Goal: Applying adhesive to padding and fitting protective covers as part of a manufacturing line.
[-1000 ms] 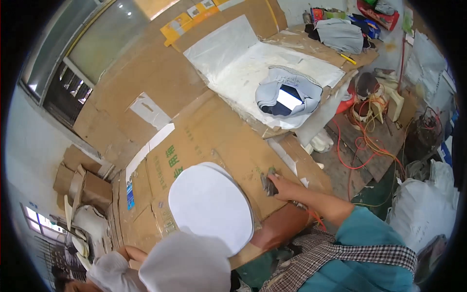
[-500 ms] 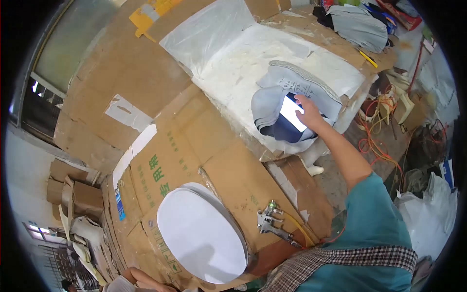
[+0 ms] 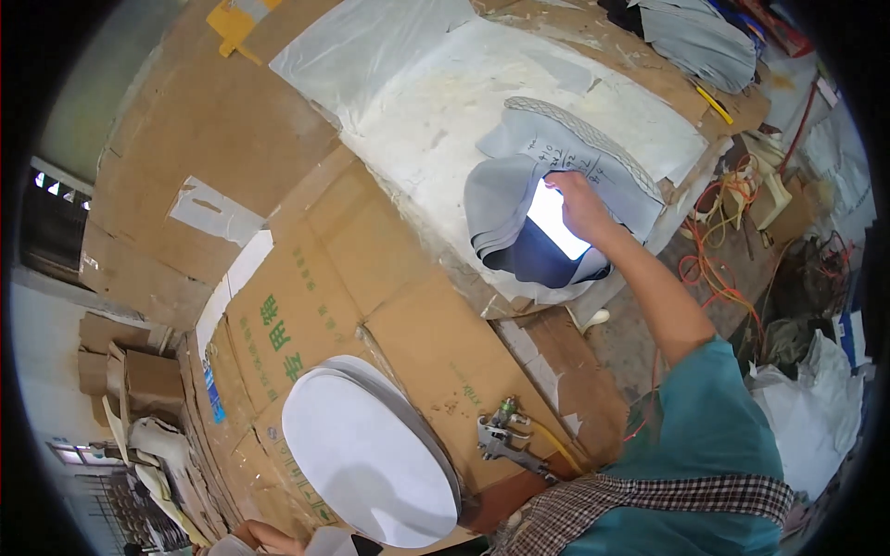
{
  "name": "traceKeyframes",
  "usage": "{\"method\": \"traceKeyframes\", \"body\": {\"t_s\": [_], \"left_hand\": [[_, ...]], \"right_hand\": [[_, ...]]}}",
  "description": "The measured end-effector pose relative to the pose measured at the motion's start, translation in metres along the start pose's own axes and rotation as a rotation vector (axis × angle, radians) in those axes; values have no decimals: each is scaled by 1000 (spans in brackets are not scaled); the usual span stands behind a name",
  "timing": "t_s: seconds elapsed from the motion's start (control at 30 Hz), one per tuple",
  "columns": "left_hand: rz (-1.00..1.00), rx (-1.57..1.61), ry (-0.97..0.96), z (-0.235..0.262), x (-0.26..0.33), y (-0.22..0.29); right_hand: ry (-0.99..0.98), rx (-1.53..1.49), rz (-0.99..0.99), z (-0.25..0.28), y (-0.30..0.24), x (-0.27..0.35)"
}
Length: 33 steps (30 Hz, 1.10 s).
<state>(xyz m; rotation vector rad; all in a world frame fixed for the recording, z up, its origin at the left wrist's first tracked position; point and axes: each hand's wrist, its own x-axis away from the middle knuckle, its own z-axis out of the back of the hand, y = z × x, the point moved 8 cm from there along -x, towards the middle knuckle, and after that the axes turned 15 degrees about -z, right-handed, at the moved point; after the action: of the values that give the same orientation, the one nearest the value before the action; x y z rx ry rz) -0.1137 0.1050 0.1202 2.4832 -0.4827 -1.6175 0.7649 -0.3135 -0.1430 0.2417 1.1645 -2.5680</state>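
Note:
My right hand, reaching in from the lower right, has its fingers closed at the upper right edge of a phone with a bright white screen. Some of the fingers are hidden behind the hand. Under the phone is a stack of curved fabric pieces, pale grey with dark blue ones. A larger grey piece with handwriting and a textured pale edge lies just beyond. My left hand is out of view.
A spray gun with a yellow hose rests on the cardboard, beside a stack of white oval sheets. A yellow-handled cutter lies far right, above tangled orange hoses. Another person's arm shows at lower left.
My view has shifted slightly. My right hand sits higher along the phone's edge, and more of the lit screen shows. The fabric stack, spray gun and oval sheets stay in place.

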Motion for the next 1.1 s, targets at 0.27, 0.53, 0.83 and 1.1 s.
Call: {"method": "traceKeyframes", "body": {"t_s": [0.27,0.53,0.83,1.1], "left_hand": [[298,204,425,67,31,-9],[438,182,448,41,62,15],[598,199,474,-28,94,2],[525,46,632,-90,115,20]], "right_hand": [[-134,-49,5,-13,1,-20],[-285,-132,48,-9,-22,-12],[-224,-76,24,-4,-5,2],[-184,123,108,-4,-13,7]]}}
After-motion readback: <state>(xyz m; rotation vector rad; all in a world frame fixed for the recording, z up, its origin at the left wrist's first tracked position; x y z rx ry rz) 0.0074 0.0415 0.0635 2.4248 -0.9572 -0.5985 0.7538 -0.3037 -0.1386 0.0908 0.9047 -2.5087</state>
